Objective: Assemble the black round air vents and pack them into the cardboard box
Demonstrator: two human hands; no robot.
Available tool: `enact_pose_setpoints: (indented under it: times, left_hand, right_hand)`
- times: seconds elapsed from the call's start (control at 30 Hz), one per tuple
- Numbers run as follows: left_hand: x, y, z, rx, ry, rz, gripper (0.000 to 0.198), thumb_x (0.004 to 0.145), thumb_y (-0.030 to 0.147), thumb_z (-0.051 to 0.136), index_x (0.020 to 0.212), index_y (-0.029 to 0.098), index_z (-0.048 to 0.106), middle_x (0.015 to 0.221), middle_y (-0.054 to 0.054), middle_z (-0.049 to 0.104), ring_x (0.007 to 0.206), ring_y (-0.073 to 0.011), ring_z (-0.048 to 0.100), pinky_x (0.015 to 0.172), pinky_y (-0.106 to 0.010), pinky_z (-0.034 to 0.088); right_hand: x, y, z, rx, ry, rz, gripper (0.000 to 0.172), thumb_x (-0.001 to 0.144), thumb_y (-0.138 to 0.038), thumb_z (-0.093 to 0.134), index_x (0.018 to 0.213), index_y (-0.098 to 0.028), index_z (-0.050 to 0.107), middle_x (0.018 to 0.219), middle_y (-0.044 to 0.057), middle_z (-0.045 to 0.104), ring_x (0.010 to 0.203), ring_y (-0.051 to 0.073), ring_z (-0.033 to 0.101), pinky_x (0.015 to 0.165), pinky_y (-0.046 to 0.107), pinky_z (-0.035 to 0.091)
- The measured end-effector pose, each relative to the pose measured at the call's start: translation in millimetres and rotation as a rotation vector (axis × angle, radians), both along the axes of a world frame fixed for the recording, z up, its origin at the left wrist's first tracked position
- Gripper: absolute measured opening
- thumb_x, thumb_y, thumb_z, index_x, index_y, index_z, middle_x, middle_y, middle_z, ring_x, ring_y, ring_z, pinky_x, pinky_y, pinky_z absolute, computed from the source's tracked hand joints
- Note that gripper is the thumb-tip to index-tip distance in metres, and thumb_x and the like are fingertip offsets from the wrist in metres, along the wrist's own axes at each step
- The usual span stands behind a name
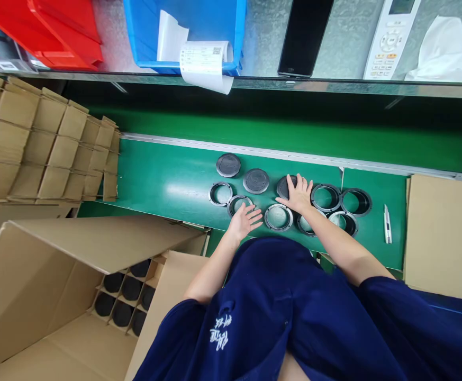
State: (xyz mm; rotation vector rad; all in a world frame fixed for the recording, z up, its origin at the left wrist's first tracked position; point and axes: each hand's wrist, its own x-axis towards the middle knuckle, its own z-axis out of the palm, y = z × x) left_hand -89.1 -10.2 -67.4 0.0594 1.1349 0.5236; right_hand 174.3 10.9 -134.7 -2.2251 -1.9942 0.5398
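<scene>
My right hand (299, 197) lies with fingers spread over a round black cap (282, 187), partly covering it. Palm turned up and fingers apart, my left hand (245, 222) is empty beside a black ring (233, 203) whose near edge it overlaps. Two more black caps, one at the back (228, 165) and one nearer the middle (256, 181), rest flat on the green bench. Another open ring (220, 184) sits at the left, and a ring with a bright rim (279, 206) lies between my hands. Several more rings (356, 190) cluster near my right forearm, which hides some of them.
A cutter knife (387, 225) lies at the right by cardboard (445, 238). At the lower left, an open carton (48, 286) holds black round pieces in dividers. Cardboard dividers (44, 137) are stacked at left. The shelf above carries a blue bin (210, 21), phone and remote.
</scene>
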Motion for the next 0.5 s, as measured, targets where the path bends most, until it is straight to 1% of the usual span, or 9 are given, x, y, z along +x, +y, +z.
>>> enact_pose_setpoints:
  times: [0.1, 0.2, 0.27, 0.3, 0.33, 0.37, 0.43, 0.47, 0.5]
  left_hand:
    - [-5, -11, -6.5, -0.028, 0.069, 0.016, 0.044, 0.098, 0.053, 0.052, 0.113, 0.015, 0.068, 0.128, -0.021, 0.068, 0.115, -0.0289, 0.068, 0.104, -0.048, 0.052]
    - [1, -13, -12.6, 0.074, 0.246, -0.031, 0.028, 0.091, 0.042, 0.066, 0.097, 0.015, 0.07, 0.107, -0.018, 0.072, 0.103, -0.0288, 0.07, 0.101, -0.049, 0.052]
    - [13, -2, -14.6, 0.198, 0.365, -0.02, 0.018, 0.08, 0.03, 0.077, 0.09, 0.016, 0.072, 0.105, -0.016, 0.071, 0.114, -0.0323, 0.066, 0.108, -0.051, 0.047]
    - [22, 7, -14.9, 0.305, 0.414, -0.021, 0.019, 0.074, 0.023, 0.081, 0.091, 0.017, 0.073, 0.111, -0.016, 0.071, 0.125, -0.0347, 0.06, 0.114, -0.052, 0.041]
    - [31, 18, -14.9, 0.455, 0.464, -0.045, 0.028, 0.069, 0.017, 0.082, 0.096, 0.019, 0.075, 0.123, -0.017, 0.068, 0.138, -0.0369, 0.05, 0.12, -0.053, 0.034]
    - [42, 29, -15.3, 0.631, 0.524, -0.104, 0.041, 0.064, 0.011, 0.083, 0.104, 0.021, 0.076, 0.138, -0.016, 0.062, 0.148, -0.0387, 0.038, 0.125, -0.054, 0.025]
    - [63, 51, -19.8, 1.02, 0.727, -0.378, 0.071, 0.06, 0.004, 0.081, 0.127, 0.024, 0.072, 0.163, -0.015, 0.039, 0.157, -0.0441, 0.014, 0.127, -0.063, 0.009]
    - [72, 64, -25.4, 1.089, 0.825, -0.544, 0.078, 0.059, 0.002, 0.08, 0.134, 0.023, 0.069, 0.168, -0.017, 0.031, 0.158, -0.0472, 0.01, 0.125, -0.068, 0.006]
    - [81, 77, -33.4, 1.096, 0.901, -0.713, 0.082, 0.059, 0.001, 0.079, 0.137, 0.023, 0.068, 0.169, -0.018, 0.027, 0.158, -0.049, 0.008, 0.123, -0.07, 0.006]
  right_hand:
    - [-4, 10, 6.2, 0.13, 0.018, 0.011, 0.091, 0.095, -0.065, 0.044, 0.166, -0.014, 0.02, 0.172, 0.023, 0.002, 0.156, 0.047, 0.005, 0.119, 0.074, 0.004]
    - [-6, 24, 5.4, 0.193, 0.018, 0.037, 0.077, 0.101, -0.054, 0.035, 0.166, -0.014, 0.023, 0.172, 0.022, 0.007, 0.157, 0.042, 0.006, 0.121, 0.071, 0.004]
    - [-3, 32, 0.7, 0.102, 0.006, 0.076, 0.073, 0.102, -0.052, 0.031, 0.164, -0.013, 0.029, 0.171, 0.023, 0.013, 0.157, 0.042, 0.011, 0.12, 0.072, 0.005]
    - [0, 35, -1.4, 0.047, -0.001, 0.097, 0.072, 0.102, -0.053, 0.03, 0.163, -0.014, 0.031, 0.17, 0.024, 0.014, 0.156, 0.042, 0.012, 0.119, 0.073, 0.005]
    - [3, 35, -2.7, 0.004, -0.008, 0.117, 0.074, 0.101, -0.056, 0.03, 0.163, -0.014, 0.032, 0.17, 0.024, 0.014, 0.156, 0.043, 0.013, 0.118, 0.075, 0.006]
    - [6, 34, -3.6, -0.024, -0.011, 0.132, 0.079, 0.099, -0.061, 0.032, 0.163, -0.015, 0.031, 0.17, 0.024, 0.013, 0.156, 0.045, 0.012, 0.116, 0.077, 0.007]
    - [16, 26, -7.0, -0.055, 0.005, 0.161, 0.096, 0.088, -0.075, 0.04, 0.164, -0.017, 0.027, 0.17, 0.026, 0.009, 0.155, 0.05, 0.009, 0.111, 0.081, 0.01]
    - [23, 23, -11.4, -0.072, 0.02, 0.155, 0.108, 0.079, -0.081, 0.047, 0.166, -0.02, 0.025, 0.17, 0.026, 0.008, 0.154, 0.052, 0.008, 0.108, 0.083, 0.012]
    - [31, 23, -18.1, -0.104, 0.044, 0.137, 0.116, 0.07, -0.083, 0.054, 0.167, -0.026, 0.023, 0.17, 0.026, 0.007, 0.155, 0.052, 0.007, 0.105, 0.082, 0.016]
